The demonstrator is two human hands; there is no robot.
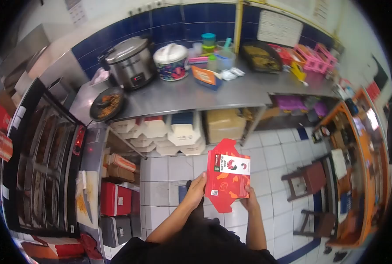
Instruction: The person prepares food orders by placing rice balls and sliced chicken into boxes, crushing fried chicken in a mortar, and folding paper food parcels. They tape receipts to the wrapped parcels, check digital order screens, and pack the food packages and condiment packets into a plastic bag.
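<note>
A red cardboard food box (224, 180) with a white label and orange drawings is held up over the tiled floor, its end flaps sticking out at top and bottom. My left hand (198, 187) grips its left edge, fingers partly behind the card. At the lower right edge, my right hand (250, 201) holds the box, with most of its fingers hidden behind it. Beyond the box, stacked white cartons (185, 132) stand on the shelf below the steel counter (169, 97).
On the counter are a rice cooker (131, 64), a floral pot (171, 64), a black pan (107, 104) and a dark tray of food (262, 57). A glass display case (46, 163) and a knife (87, 204) are at left. Brown stools (314, 178) and an orange shelf (374, 176) stand right.
</note>
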